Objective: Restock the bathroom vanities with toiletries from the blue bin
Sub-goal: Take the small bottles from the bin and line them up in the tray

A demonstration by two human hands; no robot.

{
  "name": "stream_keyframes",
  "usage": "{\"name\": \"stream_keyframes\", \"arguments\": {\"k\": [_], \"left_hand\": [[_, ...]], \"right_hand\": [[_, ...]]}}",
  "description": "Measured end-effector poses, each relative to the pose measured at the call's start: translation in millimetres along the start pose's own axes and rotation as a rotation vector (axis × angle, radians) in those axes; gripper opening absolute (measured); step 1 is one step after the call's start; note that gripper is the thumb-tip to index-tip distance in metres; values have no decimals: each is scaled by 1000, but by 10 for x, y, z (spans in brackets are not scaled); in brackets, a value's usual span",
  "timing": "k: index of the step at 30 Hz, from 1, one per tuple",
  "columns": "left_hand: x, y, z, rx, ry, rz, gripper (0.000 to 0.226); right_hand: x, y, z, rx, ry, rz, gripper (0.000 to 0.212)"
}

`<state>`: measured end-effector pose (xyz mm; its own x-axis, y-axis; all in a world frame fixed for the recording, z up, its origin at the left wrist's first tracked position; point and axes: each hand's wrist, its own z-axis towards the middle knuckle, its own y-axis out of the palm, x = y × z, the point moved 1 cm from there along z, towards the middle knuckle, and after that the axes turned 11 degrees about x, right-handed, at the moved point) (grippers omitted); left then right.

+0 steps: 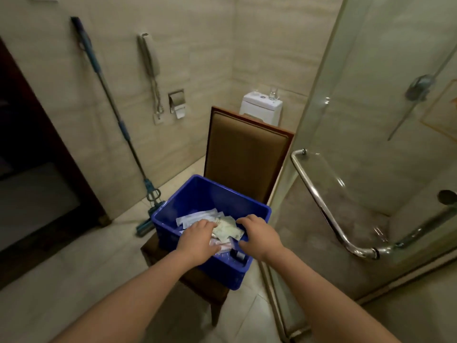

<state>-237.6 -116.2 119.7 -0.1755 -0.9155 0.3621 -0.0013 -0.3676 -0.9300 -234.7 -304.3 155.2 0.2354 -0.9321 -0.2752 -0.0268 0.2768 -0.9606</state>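
On the seat of a brown chair (247,154), just beside the glass shower door (358,107), stands the blue bin (210,194). It is a deep, open-topped plastic crate, and a loose heap of white and pale green toiletry packets (228,230) lies on its floor. Both hands reach into it. The left hand (200,237) lies palm down on the heap, fingers bent onto the packets. The right hand (259,237) is close by, fingers curled and thumb apart. Whether either hand grips a packet cannot be told.
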Motion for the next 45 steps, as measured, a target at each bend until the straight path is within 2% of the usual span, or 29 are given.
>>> {"name": "stream_keyframes", "arguments": {"k": [11, 19, 34, 39, 45], "left_hand": [[-318, 126, 206, -18, -184, 32, 62], [-689, 340, 638, -146, -187, 37, 61], [-1502, 902, 2004, -648, 57, 19, 57], [-1613, 1167, 2216, -808, 145, 14, 56], [-1719, 1561, 2247, -928, 213, 17, 55]], "right_hand": [[70, 407, 590, -113, -113, 31, 57], [177, 811, 1020, -203, -25, 79, 53], [261, 1568, 1589, -380, 488, 186, 56], [217, 1762, 1552, -409, 672, 229, 54], [209, 2100, 1480, -481, 789, 258, 49]]}}
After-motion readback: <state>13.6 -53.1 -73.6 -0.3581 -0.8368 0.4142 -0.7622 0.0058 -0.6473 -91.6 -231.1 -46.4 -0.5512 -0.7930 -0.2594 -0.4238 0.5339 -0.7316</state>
